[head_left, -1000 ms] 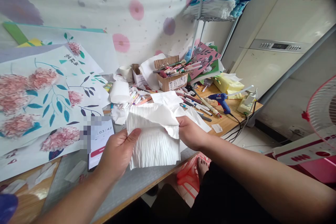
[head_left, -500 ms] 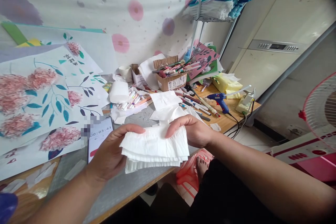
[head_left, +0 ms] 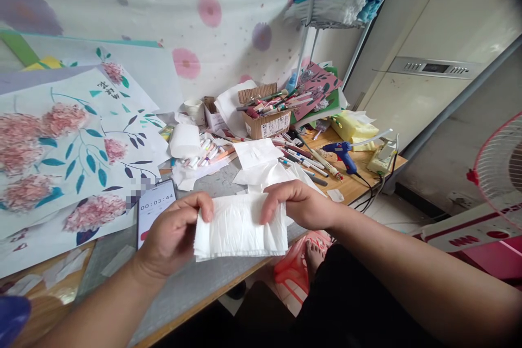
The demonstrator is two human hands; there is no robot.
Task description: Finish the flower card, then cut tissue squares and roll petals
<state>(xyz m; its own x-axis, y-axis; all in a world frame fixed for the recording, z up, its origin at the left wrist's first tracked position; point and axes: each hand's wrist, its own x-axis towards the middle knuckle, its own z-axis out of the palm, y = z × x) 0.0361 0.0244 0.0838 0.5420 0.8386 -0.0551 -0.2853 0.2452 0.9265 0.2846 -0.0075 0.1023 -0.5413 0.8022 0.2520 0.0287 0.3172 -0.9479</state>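
Two-handed, held tissue point(head_left: 242, 231) at lower centre of frame: pinched left end with left hand point(head_left: 175, 231), right end with right hand point(head_left: 302, 204), likely to keep it flat and squared. Had phone point(head_left: 157, 209) face up, left of centre, probably for easy reading.

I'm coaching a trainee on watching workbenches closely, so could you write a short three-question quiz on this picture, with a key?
1. True or false: the left hand and the right hand both grip the layered white paper.
2. Multiple choice: what is the main colour of the glue gun on the table? A) yellow B) blue C) green
3. Short answer: what reading shows on the phone?

Key: 1. True. 2. B. 3. 00:03:44.
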